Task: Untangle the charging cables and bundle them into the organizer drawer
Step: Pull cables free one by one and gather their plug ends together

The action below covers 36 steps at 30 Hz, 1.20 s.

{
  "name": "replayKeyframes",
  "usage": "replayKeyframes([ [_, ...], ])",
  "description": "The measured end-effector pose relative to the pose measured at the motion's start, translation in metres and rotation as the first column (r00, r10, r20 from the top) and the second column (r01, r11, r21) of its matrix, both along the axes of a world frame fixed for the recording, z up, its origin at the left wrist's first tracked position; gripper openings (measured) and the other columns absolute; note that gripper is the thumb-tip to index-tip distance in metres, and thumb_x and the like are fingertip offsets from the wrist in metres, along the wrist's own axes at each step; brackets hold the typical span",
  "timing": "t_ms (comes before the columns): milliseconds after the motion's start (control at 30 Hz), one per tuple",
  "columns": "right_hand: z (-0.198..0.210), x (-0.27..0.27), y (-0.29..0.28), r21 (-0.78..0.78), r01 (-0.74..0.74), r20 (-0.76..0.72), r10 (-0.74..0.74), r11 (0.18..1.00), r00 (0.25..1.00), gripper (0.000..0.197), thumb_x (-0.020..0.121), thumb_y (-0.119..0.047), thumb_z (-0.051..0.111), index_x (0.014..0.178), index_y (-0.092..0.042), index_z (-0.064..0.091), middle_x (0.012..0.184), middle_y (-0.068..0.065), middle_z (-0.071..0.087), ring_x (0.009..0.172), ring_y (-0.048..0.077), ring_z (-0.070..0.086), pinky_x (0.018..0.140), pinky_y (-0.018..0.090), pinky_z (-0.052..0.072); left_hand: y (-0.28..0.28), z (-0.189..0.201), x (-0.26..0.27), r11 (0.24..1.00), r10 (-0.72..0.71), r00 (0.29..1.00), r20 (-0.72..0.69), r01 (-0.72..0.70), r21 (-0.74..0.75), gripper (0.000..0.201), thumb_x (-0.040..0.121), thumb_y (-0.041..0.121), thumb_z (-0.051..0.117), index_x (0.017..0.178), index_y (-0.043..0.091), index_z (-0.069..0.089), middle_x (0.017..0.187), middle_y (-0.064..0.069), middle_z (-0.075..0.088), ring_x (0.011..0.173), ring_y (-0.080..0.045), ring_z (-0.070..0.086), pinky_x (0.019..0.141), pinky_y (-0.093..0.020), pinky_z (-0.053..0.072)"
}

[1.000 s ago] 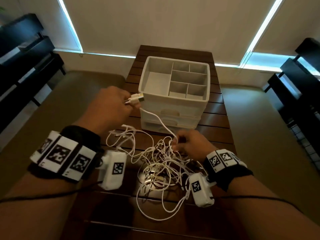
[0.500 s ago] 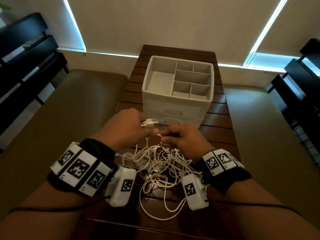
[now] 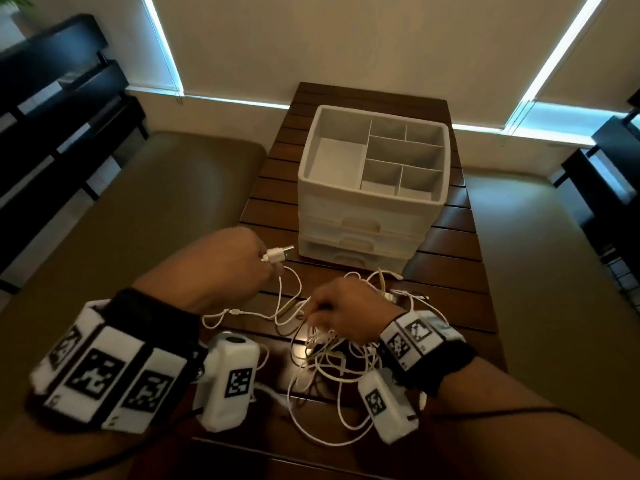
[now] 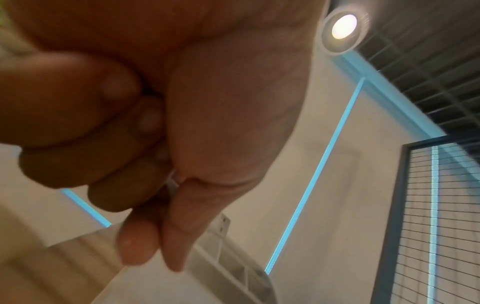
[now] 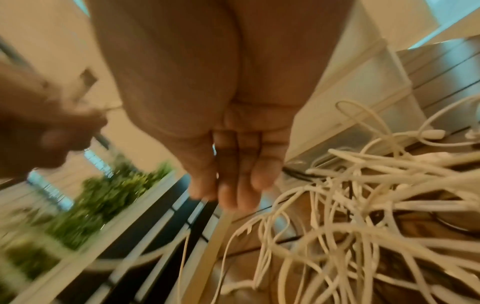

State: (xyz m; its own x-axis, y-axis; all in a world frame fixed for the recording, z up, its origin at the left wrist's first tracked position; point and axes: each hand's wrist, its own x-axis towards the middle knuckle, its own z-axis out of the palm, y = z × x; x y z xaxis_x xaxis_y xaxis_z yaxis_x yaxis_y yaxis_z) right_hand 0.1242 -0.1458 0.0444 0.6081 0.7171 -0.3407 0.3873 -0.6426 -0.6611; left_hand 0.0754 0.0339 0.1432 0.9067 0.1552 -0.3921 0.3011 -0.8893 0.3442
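Surface (image 3: 446, 237): dark slatted wood, running from 6 o'clock to 12 o'clock in the head view; it carries the organizer and all the cables
Organizer (image 3: 349, 209): white plastic unit at 12 o'clock on the surface, with an open divided tray on top and shut drawers stacked below; no cable lies in any compartment that shows
Cable tangle (image 3: 332, 362): white charging cables in a loose knot at 6 o'clock, just beside and under the right hand, with loops spreading toward 4 o'clock
Freed strand (image 3: 291, 289): one cable running from the left hand down in a slack curve to the right hand at the knot's 11 o'clock edge
Left hand (image 3: 225, 268): at 9 o'clock, lifted clear of the knot, fingers curled in a fist with thumb and forefinger pinching the freed strand just behind its plug
Right hand (image 3: 349, 315): at 5 o'clock, low over the tangle; fingertips (image 5: 228, 197) drawn together on a white strand, nipping it where it leaves the knot
USB plug (image 3: 278, 254): white body with a metal tip, projecting from the left hand toward 3 o'clock, near the lower drawer fronts but not touching them
Progress: early, judged from the layout; one end is drawn out, the bulk is knotted, nothing is bundled, and a drawer has yet to be opened
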Motion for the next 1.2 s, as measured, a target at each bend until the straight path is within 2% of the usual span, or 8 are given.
replayKeyframes([
  [100, -0.006, 0.035, -0.007, 0.085, 0.326, 0.122, -0.335, 0.941, 0.934, 0.009, 0.09, -0.02, 0.063, 0.096, -0.018, 0.07, 0.096, -0.001, 0.069, 0.088, 0.012, 0.064, 0.083, 0.031, 0.053, 0.006, -0.033, 0.002, 0.989, 0.071, 0.997, -0.019, -0.073, -0.132, 0.031, 0.094, 0.037, 0.061, 0.068, 0.02, 0.061, 0.062, 0.001, 0.055, 0.056, -0.012, 0.049, 0.051, -0.026, 0.032],
  [267, -0.016, 0.081, -0.001, 0.074, 0.471, 0.263, -0.473, 0.879, 0.841, 0.016, 0.091, -0.015, 0.058, 0.099, -0.014, 0.072, 0.102, 0.005, 0.071, 0.095, 0.021, 0.064, 0.078, 0.023, 0.042, 0.006, -0.07, 0.004, 0.88, 0.198, 0.979, -0.053, -0.201, -0.43, 0.032, 0.091, 0.038, 0.064, 0.065, 0.02, 0.058, 0.047, 0.01, 0.043, 0.042, -0.004, 0.037, 0.046, -0.023, 0.029],
  [600, -0.093, 0.108, 0.021, -0.562, 0.087, 0.23, 0.055, 0.823, 0.972, 0.033, 0.084, -0.023, 0.067, 0.115, -0.013, 0.061, 0.119, 0.007, 0.064, 0.104, 0.026, 0.064, 0.084, 0.034, 0.052, 0.007, -0.106, 0.015, 0.776, 0.269, 0.962, -0.054, -0.249, -0.58, 0.047, 0.099, 0.05, 0.043, 0.064, 0.019, 0.049, 0.052, 0.006, 0.043, 0.042, -0.008, 0.038, 0.049, -0.025, 0.033],
  [667, -0.09, 0.107, 0.021, -0.571, 0.108, 0.228, 0.03, 0.814, 0.973, 0.021, 0.081, -0.022, 0.071, 0.094, -0.01, 0.061, 0.101, 0.008, 0.065, 0.1, 0.026, 0.065, 0.081, 0.035, 0.053, 0.007, -0.109, 0.016, 0.753, 0.278, 0.959, -0.058, -0.255, -0.607, 0.05, 0.098, 0.053, 0.041, 0.062, 0.019, 0.048, 0.053, 0.005, 0.044, 0.046, -0.01, 0.037, 0.051, -0.028, 0.031],
  [733, -0.072, 0.104, 0.02, -0.52, 0.163, 0.178, -0.081, 0.838, 0.981, 0.017, 0.089, -0.025, 0.064, 0.08, -0.011, 0.06, 0.092, 0.009, 0.064, 0.092, 0.024, 0.064, 0.073, 0.03, 0.047, 0.006, -0.11, 0.018, 0.725, 0.3, 0.95, -0.084, -0.285, -0.627, 0.05, 0.098, 0.054, 0.039, 0.063, 0.019, 0.043, 0.053, 0.004, 0.038, 0.044, -0.01, 0.033, 0.05, -0.027, 0.029],
  [833, -0.031, 0.094, 0.01, -0.352, 0.272, 0.03, -0.279, 0.896, 0.96, 0.026, 0.096, -0.026, 0.05, 0.105, -0.009, 0.067, 0.104, 0.012, 0.066, 0.099, 0.026, 0.063, 0.078, 0.031, 0.046, 0.0, -0.105, 0.019, 0.719, 0.292, 0.951, -0.103, -0.289, -0.632, 0.049, 0.099, 0.054, 0.039, 0.063, 0.021, 0.038, 0.049, 0.007, 0.033, 0.039, -0.006, 0.029, 0.045, -0.025, 0.027],
  [900, -0.008, 0.084, -0.004, -0.184, 0.396, -0.072, -0.414, 0.899, 0.907, 0.013, 0.089, -0.018, 0.059, 0.089, -0.01, 0.069, 0.099, 0.015, 0.07, 0.093, 0.029, 0.065, 0.079, 0.038, 0.051, -0.004, -0.104, 0.022, 0.705, 0.285, 0.955, -0.087, -0.27, -0.656, 0.045, 0.098, 0.051, 0.044, 0.066, 0.021, 0.045, 0.048, 0.012, 0.037, 0.043, -0.005, 0.034, 0.047, -0.025, 0.029],
  [1200, 0.015, 0.013, -0.043, 0.327, 0.628, -0.321, -0.542, 0.706, 0.777, 0.011, 0.084, -0.01, 0.07, 0.076, -0.013, 0.063, 0.081, 0.01, 0.074, 0.067, 0.011, 0.066, 0.063, 0.022, 0.051, -0.048, -0.076, 0.027, 0.407, 0.182, 0.975, -0.123, -0.189, -0.894, 0.02, 0.097, 0.037, 0.052, 0.087, 0.02, 0.056, 0.046, 0.012, 0.05, 0.042, -0.002, 0.04, 0.047, -0.022, 0.031],
])
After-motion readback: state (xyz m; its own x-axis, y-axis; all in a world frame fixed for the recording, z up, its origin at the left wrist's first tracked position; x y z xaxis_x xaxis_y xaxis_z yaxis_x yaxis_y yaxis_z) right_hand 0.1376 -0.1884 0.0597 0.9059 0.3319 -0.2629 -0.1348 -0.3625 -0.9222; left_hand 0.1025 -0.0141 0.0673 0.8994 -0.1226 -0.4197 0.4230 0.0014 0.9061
